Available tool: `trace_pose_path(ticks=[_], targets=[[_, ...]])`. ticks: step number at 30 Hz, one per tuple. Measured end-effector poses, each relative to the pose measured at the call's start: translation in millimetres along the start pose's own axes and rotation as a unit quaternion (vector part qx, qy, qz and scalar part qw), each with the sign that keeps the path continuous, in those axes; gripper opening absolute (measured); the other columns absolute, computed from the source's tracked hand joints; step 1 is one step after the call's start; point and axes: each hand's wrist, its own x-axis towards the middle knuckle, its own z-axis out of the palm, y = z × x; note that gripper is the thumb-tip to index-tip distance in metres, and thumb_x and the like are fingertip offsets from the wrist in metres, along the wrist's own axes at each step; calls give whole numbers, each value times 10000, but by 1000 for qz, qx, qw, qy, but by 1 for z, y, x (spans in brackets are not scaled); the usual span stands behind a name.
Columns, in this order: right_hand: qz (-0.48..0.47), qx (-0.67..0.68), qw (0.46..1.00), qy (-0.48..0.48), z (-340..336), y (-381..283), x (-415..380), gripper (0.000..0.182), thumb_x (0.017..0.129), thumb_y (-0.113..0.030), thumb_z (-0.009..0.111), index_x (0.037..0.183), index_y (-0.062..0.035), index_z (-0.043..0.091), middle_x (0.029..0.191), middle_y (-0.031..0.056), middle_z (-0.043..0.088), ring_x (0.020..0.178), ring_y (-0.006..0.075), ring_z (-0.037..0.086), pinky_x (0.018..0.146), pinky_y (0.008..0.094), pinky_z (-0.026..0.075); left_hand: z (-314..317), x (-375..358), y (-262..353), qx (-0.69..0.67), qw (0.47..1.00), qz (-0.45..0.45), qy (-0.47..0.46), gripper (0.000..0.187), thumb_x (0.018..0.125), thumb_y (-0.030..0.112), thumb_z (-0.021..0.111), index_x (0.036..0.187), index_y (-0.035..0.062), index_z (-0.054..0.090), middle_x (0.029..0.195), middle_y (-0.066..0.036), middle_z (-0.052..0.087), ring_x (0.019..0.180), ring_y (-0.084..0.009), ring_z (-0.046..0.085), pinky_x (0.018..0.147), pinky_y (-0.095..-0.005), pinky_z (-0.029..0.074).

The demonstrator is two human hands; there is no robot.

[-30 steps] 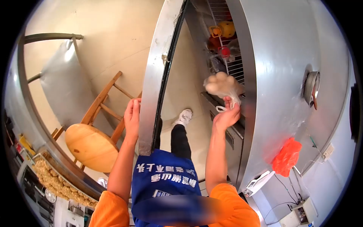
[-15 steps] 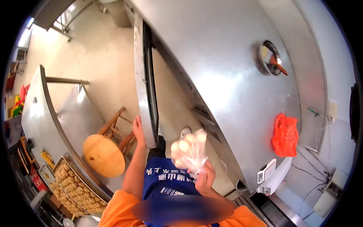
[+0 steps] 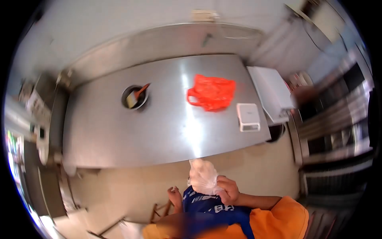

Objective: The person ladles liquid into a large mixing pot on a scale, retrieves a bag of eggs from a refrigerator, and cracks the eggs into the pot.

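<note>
My right hand [image 3: 228, 191] is closed on the gathered neck of a clear plastic bag [image 3: 203, 175]. Pale, rounded pieces fill the bag; their exact kind is too blurred to tell. It hangs in front of my blue apron, just short of the steel table's [image 3: 167, 139] front edge. Low beside my body, my left hand [image 3: 174, 196] is loosely curled with finger and thumb apart, and nothing shows in it. The nearest thing on the tabletop beyond the bag is a red plastic bag [image 3: 213, 93].
A metal bowl [image 3: 135, 97] with a brush [image 3: 140, 93] in it stands left on the tabletop. Toward the right end sits a white scale [image 3: 248, 117]. A white box-like object [image 3: 272, 91] adjoins that end. Part of a wooden stool [image 3: 161, 211] shows below my left hand.
My view has swung right to face the steel table squarely. My left hand has come away from the metal-edged panel it was beside. The clear bag stays in my right hand.
</note>
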Motion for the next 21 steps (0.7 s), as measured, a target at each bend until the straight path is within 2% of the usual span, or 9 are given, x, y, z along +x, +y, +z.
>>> trace_pose_path(ticks=[3, 8, 10, 11, 12, 13, 15, 19, 21], targets=[[20, -47, 992, 120, -22, -24, -12, 30, 790, 28, 552, 798, 42, 577, 812, 175, 507, 671, 341, 527, 619, 368, 450, -7, -4, 16, -62, 988, -20, -137, 278, 1019, 212, 630, 1108, -47, 576, 788, -156, 745, 730, -205, 731, 698, -313, 585], [65, -41, 941, 328, -76, -71, -54, 61, 813, 37, 527, 788, 42, 582, 787, 163, 514, 673, 308, 534, 630, 359, 449, -7, 31, 53, 51, 918, -132, -369, 262, 1007, 217, 649, 1068, -33, 603, 790, -161, 733, 764, -229, 730, 727, -344, 611], [82, -43, 920, 380, -95, -81, -84, 83, 821, 36, 520, 785, 35, 595, 791, 160, 525, 684, 294, 547, 638, 350, 451, -13, 47, 68, 106, 909, -110, -388, 300, 1021, 283, 622, 1113, -2, 622, 880, -163, 753, 714, -224, 708, 677, -325, 529], [115, -78, 911, 389, -105, -84, -102, 186, 858, 29, 482, 799, 31, 658, 843, 149, 606, 746, 261, 622, 687, 334, 489, -12, 52, 74, 101, 912, -123, -377, 288, 1023, 258, 613, 1105, -18, 618, 879, -178, 748, 704, -234, 709, 649, -328, 545], [122, -61, 891, 432, -116, -86, -115, 167, 850, 30, 497, 782, 31, 648, 823, 145, 582, 730, 262, 607, 673, 335, 483, -11, 59, 74, 99, 916, -137, -365, 277, 1024, 233, 603, 1096, -34, 615, 879, -193, 744, 695, -244, 711, 620, -332, 560], [124, -45, 869, 476, -124, -87, -131, 150, 842, 31, 511, 764, 30, 638, 802, 141, 558, 714, 263, 592, 659, 336, 477, -5, 71, 62, 108, 929, -99, -341, 221, 1017, 210, 600, 1023, -11, 599, 766, -201, 718, 590, -249, 697, 481, -314, 559], [127, -63, 830, 539, -150, -86, -168, 153, 844, 30, 523, 734, 34, 629, 772, 125, 532, 678, 244, 584, 629, 338, 476, 8, 73, 78, 176, 930, -77, -315, 214, 1035, 192, 569, 1027, -21, 591, 759, -221, 712, 581, -260, 687, 476, -329, 552], [153, -55, 717, 678, -183, -73, -244, 178, 856, 23, 517, 715, 33, 625, 756, 112, 534, 599, 228, 571, 561, 330, 455, 70, 77, 94, 211, 887, -120, -394, 234, 1014, 194, 555, 1046, -33, 602, 766, -192, 718, 590, -251, 681, 478, -346, 539], [156, -114, 693, 695, -207, -66, -297, 183, 853, 35, 510, 704, 40, 617, 736, 110, 519, 587, 218, 560, 548, 326, 446, 121, 51, 110, 272, 849, -71, -447, 232, 1013, 196, 566, 1050, -28, 614, 779, -182, 719, 593, -251, 676, 486, -358, 537]])
